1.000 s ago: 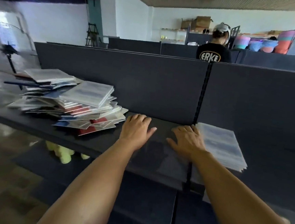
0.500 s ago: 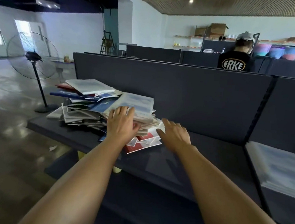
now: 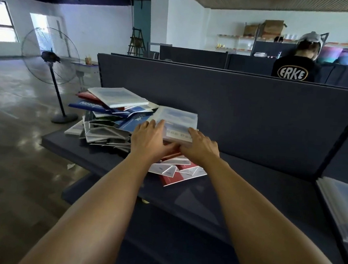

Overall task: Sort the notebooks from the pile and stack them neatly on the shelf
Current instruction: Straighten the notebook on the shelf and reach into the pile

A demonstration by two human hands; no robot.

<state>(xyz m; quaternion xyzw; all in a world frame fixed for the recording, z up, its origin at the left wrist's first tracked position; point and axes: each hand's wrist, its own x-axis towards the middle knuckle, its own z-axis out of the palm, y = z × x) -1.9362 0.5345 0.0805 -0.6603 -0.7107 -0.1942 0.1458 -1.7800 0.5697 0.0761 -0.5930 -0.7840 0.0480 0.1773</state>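
Here, both hands meet at the near edge of a pale, plastic-wrapped notebook bundle [image 3: 178,124] lying on top of the loose pile [image 3: 114,124] at the left end of the dark shelf [image 3: 249,176]. The left hand [image 3: 147,140] lies on the bundle's near left corner with fingers extended over the cover; the right hand [image 3: 201,147] curls its fingers over the near right corner, apparently gripping it. Taking both corners at once probably serves to lift the bundle level, so that it leaves the slanting pile without dragging the red and white notebooks [image 3: 178,170] fanned out beneath. A sorted stack [image 3: 343,209] of similar pale bundles lies at the right, in the next shelf bay, well apart from the pile. Legible writing: "ERKE" on the black shirt of a person [image 3: 294,68] beyond the partitions; the white lettering on a blue cover [image 3: 91,104] is only partly readable
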